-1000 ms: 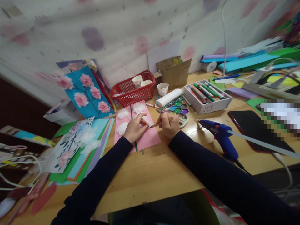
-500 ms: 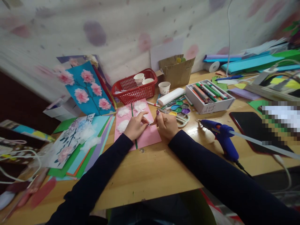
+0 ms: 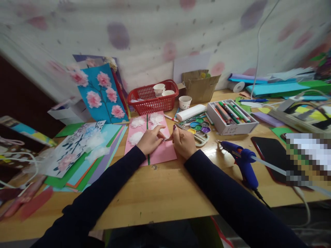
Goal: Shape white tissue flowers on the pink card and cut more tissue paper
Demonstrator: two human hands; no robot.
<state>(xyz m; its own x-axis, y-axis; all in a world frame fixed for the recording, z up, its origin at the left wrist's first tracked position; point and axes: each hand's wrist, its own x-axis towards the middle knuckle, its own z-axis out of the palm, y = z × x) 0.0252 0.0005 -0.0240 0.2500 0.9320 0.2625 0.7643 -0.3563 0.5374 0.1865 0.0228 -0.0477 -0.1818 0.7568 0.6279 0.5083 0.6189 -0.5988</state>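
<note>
1. While close work occupies center frame, a wooden table [image 3: 165,193] spans the picture, its front stretch at lower center offering the forearms a support that should steady fine movements.
2. Pink card [image 3: 162,156] lies at center, partly under both hands; pressing it flat would likely stop it sliding.
3. Blue glue gun [image 3: 240,158] lies right of center, apart from the card; the nearby right sleeve is best kept off its nozzle.
4. Left hand [image 3: 150,140], at center, curves thumb and forefinger over the card; whether they pinch anything cannot be told. Right hand [image 3: 184,142], just beside it, is closed around a slim brown tool [image 3: 169,138].
5. White tufts [image 3: 136,137] dot the card's left and upper parts; a light touch should preserve their fluff.
6. Toward the left fingertips points the tool's tip, its contact unclear; small, controlled movements look wisest.
</note>
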